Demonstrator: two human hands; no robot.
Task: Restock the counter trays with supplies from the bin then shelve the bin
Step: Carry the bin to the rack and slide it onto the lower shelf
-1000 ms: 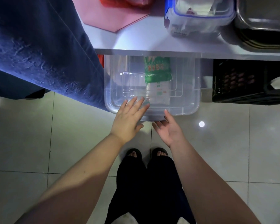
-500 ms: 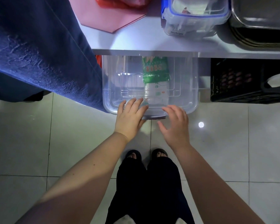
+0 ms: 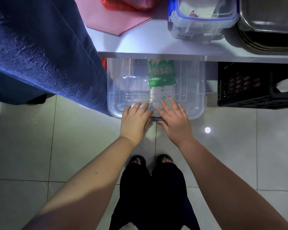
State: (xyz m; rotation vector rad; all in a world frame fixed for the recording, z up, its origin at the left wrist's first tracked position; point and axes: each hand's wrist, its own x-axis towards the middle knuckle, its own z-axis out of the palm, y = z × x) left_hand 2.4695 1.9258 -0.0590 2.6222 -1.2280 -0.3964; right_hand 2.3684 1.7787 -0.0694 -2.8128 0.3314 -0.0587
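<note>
Bin (image 3: 156, 90) sits half under the counter (image 3: 156, 47) at 12 o'clock; right hand (image 3: 175, 120) just flipped palm-down beside left hand (image 3: 135, 122), both flat, gripping nothing, probably shoving it home.

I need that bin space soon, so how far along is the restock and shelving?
Nearly done. The clear bin sits on the floor, mostly under the counter, lid on, a green packet inside. Both hands, left and right, lie flat on its front edge. Left: pushing it fully in.
</note>
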